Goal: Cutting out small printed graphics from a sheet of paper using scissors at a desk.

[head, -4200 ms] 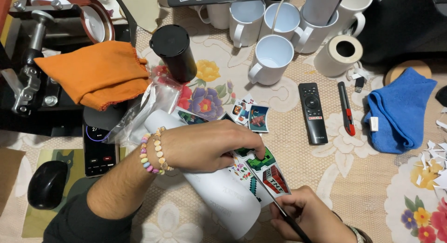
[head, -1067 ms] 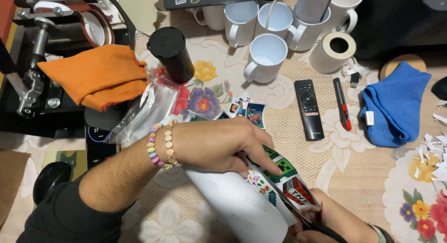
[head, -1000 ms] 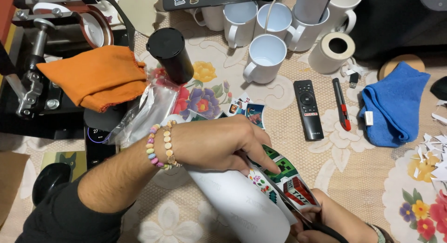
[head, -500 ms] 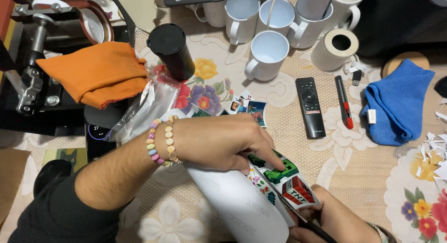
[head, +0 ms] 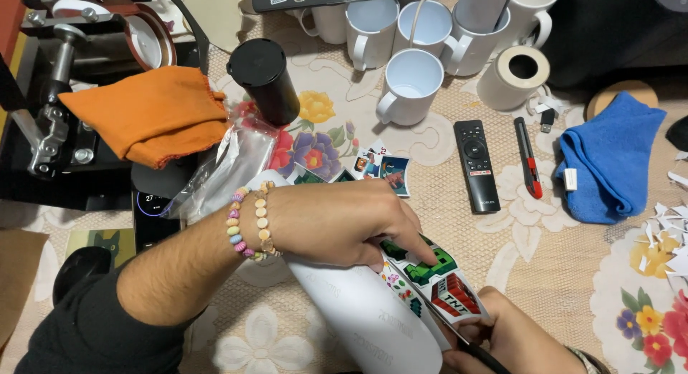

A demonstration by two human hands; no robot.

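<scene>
Low in the middle of the table, pins a printed strip (head: 438, 282) against a white sheet (head: 358, 313) with the left hand (head: 337, 223), index fingertip flat on the green picture and the other fingers closed around the strip's edge. Grips with the right hand (head: 517, 339), fingers curled tight, what is probably a pair of scissors (head: 481, 352); shows only a thin dark blade running up under the strip.

Compared with a few seconds ago, has slid the strip further out from under the left palm: shows the green and the red picture in full now, the red one lying just against the right hand. Has brought the right hand up closer beneath the strip, and the blade line sits deeper along the strip's lower edge, so judges the cut along that edge as well advanced but not finished, strip and sheet not yet parted.

Cannot see the scissor handles or the lower half of the right hand, cut off by the bottom edge. Cannot tell whether the blades stand apart or together. Hides the upper end of the strip under the left hand. Leaves the remote (head: 476, 165), blue cloth (head: 609, 159) and mugs (head: 408, 86) well apart and untouched.
</scene>
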